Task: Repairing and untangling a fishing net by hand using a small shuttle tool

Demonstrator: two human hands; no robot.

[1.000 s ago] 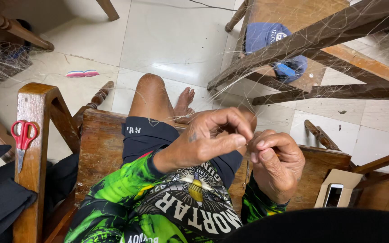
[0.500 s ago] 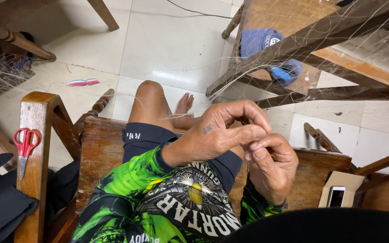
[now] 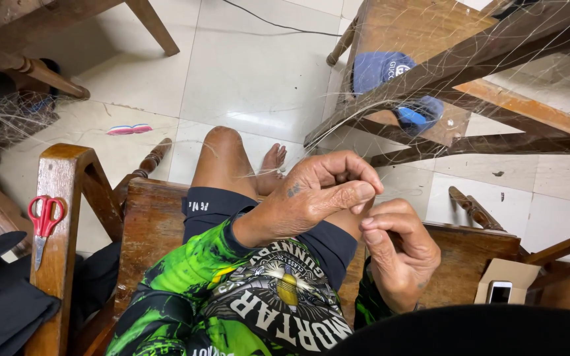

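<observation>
Left hand (image 3: 311,198) and right hand (image 3: 397,254) both pinch fine net line (image 3: 338,125), apparently mid-knot; tightening needs steady tension.

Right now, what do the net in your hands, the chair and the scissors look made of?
Net: thin clear line, likely nylon; translucent, glinting strands. Chair: varnished brown wood; visible grain, sheen. Scissors: red, probably plastic handles, grey metal blades.

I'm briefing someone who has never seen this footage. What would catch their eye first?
The two hands meet mid-frame over the lap: the left hand and right hand each pinch fine fishing line that runs up to the netting draped on the wooden frame at upper right. Next comes the bright green patterned shirt below, then the red-handled scissors hanging by the wooden chair arm at left.
</observation>
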